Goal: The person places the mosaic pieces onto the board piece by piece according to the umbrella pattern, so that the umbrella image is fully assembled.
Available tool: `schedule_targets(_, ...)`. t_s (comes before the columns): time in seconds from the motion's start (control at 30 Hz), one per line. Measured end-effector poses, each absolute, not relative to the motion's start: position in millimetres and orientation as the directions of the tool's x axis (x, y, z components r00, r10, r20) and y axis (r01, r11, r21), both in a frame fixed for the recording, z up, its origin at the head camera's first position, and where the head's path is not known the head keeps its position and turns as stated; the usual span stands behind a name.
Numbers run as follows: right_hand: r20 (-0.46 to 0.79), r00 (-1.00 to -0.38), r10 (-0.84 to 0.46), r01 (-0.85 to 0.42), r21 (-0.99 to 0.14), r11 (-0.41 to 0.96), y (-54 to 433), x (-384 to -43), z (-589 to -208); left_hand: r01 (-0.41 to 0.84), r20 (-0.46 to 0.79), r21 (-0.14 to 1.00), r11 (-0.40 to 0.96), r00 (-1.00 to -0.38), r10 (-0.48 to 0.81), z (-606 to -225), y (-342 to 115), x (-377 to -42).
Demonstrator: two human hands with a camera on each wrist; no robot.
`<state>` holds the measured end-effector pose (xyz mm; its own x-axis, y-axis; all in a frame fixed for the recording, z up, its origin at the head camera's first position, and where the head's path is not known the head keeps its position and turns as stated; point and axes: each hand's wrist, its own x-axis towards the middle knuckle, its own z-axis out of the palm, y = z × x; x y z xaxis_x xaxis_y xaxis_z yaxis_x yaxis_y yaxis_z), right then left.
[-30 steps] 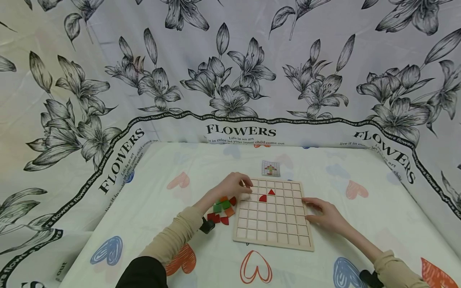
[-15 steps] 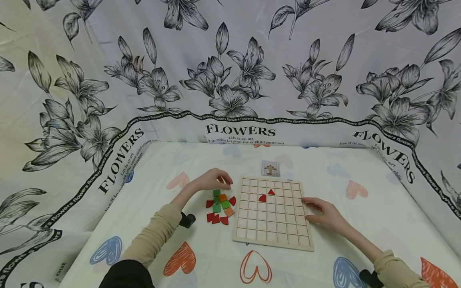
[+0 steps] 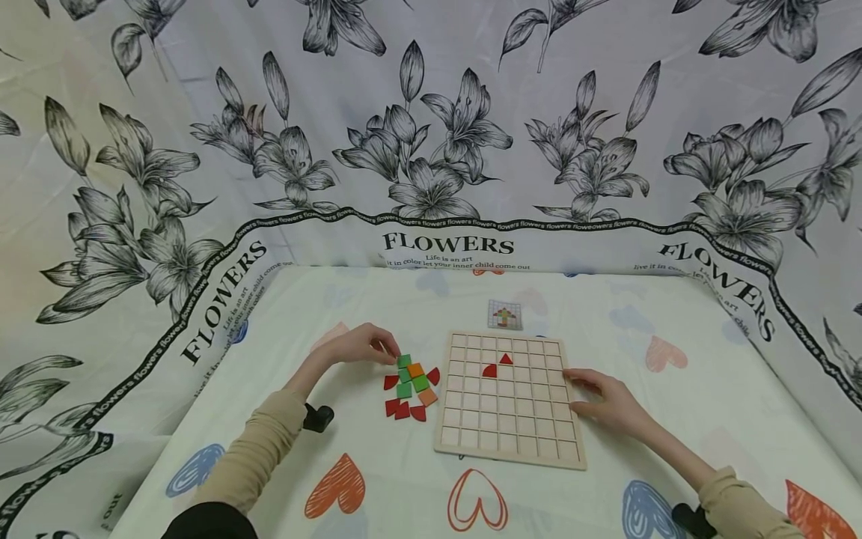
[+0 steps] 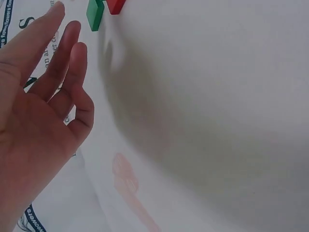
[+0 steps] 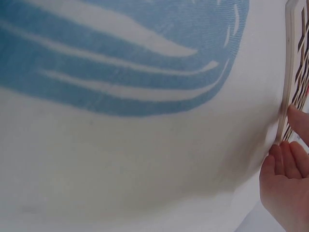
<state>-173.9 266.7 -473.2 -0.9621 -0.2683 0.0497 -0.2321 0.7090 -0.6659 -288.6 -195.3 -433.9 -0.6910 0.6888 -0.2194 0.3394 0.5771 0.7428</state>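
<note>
My left hand [image 3: 358,345] is at the upper left of a small pile of coloured tiles, fingertips right at a green square tile [image 3: 404,361]. In the left wrist view its fingers [image 4: 75,58] are loosely bent, with nothing between them. Red tiles [image 3: 402,410], other green squares and orange tiles [image 3: 427,397] lie in the pile. To the right lies a wooden grid board [image 3: 508,421] carrying a red quarter-circle tile [image 3: 489,370] and a red triangle tile [image 3: 506,359]. My right hand [image 3: 611,402] rests its fingertips and thumb against the board's right edge.
Behind the board is a small pattern card [image 3: 505,315] showing a coloured figure on a grid. A white cloth with printed hearts [image 3: 337,485] covers the table. A flower-print curtain [image 3: 444,165] rises at the back and sides.
My left hand has moved left from the board's upper left edge, passing above the tiles to the pile's far left side. The right hand and board stay where they were.
</note>
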Motion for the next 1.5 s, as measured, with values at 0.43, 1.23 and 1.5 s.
schedule_targets(0.43, 0.051, -0.962, -0.268, -0.233, -0.664, 0.710, 266.0, -173.8, -473.5, 0.398, -0.303, 0.730, 0.555, -0.539, 0.786, -443.4, -204.1, -284.3)
schedule_targets(1.23, 0.035, -0.965, -0.261, -0.219, -0.655, 0.723, 264.5, -174.1, -471.8, 0.323, -0.274, 0.587, 0.742, -0.784, 0.557, -450.2, -214.0, -281.0)
schedule_targets(1.5, 0.030, -0.967, -0.253, -0.210, -0.656, 0.725, 262.9, -174.0, -471.0, 0.295, -0.275, 0.589, 0.752, -0.802, 0.530, -451.2, -213.7, -278.6)
